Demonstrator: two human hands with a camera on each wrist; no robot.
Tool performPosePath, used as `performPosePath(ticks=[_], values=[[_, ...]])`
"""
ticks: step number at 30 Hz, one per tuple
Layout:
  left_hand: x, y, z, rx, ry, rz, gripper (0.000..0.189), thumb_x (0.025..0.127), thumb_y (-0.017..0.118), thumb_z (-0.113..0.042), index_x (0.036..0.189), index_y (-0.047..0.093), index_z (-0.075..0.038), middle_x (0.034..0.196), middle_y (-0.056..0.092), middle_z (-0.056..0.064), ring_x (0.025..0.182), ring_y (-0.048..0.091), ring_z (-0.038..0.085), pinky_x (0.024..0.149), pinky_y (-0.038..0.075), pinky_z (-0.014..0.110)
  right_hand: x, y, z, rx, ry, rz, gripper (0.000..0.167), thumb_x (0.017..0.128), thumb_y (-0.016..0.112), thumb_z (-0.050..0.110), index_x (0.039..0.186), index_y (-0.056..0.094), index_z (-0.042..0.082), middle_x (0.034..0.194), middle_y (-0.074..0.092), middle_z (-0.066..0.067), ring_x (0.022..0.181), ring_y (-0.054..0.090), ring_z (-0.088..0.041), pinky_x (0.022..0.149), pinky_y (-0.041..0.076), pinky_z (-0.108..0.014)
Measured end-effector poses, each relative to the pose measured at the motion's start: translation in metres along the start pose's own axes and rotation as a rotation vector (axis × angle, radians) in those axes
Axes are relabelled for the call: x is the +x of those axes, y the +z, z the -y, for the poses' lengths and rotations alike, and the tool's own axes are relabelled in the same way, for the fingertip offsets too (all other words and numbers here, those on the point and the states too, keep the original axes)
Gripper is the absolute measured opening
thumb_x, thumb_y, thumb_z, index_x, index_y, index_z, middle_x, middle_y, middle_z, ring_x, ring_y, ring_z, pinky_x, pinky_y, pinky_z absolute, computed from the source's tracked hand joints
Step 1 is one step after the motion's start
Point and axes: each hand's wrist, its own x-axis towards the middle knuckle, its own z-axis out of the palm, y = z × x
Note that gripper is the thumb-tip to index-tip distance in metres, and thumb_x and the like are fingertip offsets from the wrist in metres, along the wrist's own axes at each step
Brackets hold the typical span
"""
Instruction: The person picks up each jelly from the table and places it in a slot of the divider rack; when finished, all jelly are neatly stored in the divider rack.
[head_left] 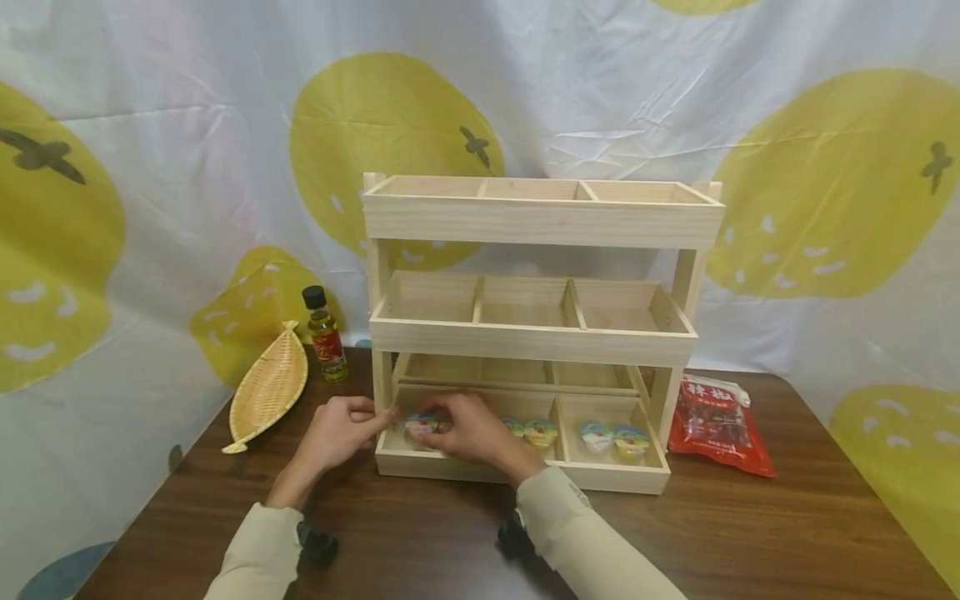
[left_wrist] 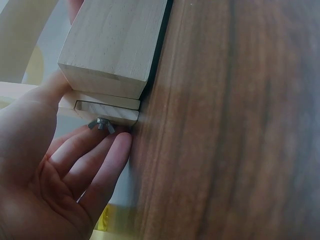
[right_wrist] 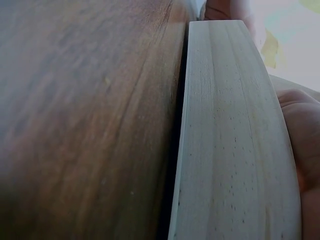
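Observation:
A three-tier wooden rack (head_left: 517, 479) stands on the table. My left hand (head_left: 337, 433) holds the left end of its bottom tray, thumb over the edge. In the left wrist view the fingers (left_wrist: 107, 170) lie along the outer side by a wing nut (left_wrist: 102, 124). My right hand (head_left: 476, 429) reaches into the left compartment and pinches a small jelly cup (head_left: 420, 424) with a printed lid. Two jelly cups (head_left: 540, 432) sit in the middle compartment, partly behind that hand, and two more (head_left: 630, 442) in the right one. The tray's front board hides most of the hand in the right wrist view.
A leaf-shaped woven basket (head_left: 268, 387) and a black-capped bottle (head_left: 327, 337) stand left of the rack. To the right lies a red packet (head_left: 718, 425). The upper trays (head_left: 543, 221) overhang the bottom one. A fruit-print curtain (head_left: 585, 100) hangs behind.

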Motion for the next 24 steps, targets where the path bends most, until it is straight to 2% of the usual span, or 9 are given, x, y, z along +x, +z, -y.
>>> performPosePath(ticks=[8, 24], values=[[0.0005, 0.0005, 0.0003, -0.015, 0.007, 0.004, 0.046, 0.097, 0.080, -0.051, 0.107, 0.081, -0.006, 0.109, 0.084, 0.015, 0.074, 0.081, 0.018, 0.069, 0.064, 0.030, -0.0025, 0.0002, -0.0002, -0.010, -0.016, -0.038, 0.035, 0.097, 0.085, 0.026, 0.124, 0.077, 0.006, 0.117, 0.082, -0.008, 0.105, 0.077, -0.023, 0.093, 0.062, -0.034], [0.0002, 0.0004, 0.0011, -0.026, 0.008, 0.004, 0.051, 0.096, 0.080, -0.053, 0.112, 0.081, -0.005, 0.109, 0.084, 0.014, 0.075, 0.082, 0.018, 0.068, 0.063, 0.030, -0.0049, -0.0020, -0.0019, -0.006, -0.022, -0.040, 0.038, 0.096, 0.086, 0.026, 0.125, 0.076, 0.004, 0.120, 0.081, -0.010, 0.108, 0.077, -0.026, 0.095, 0.063, -0.039]])
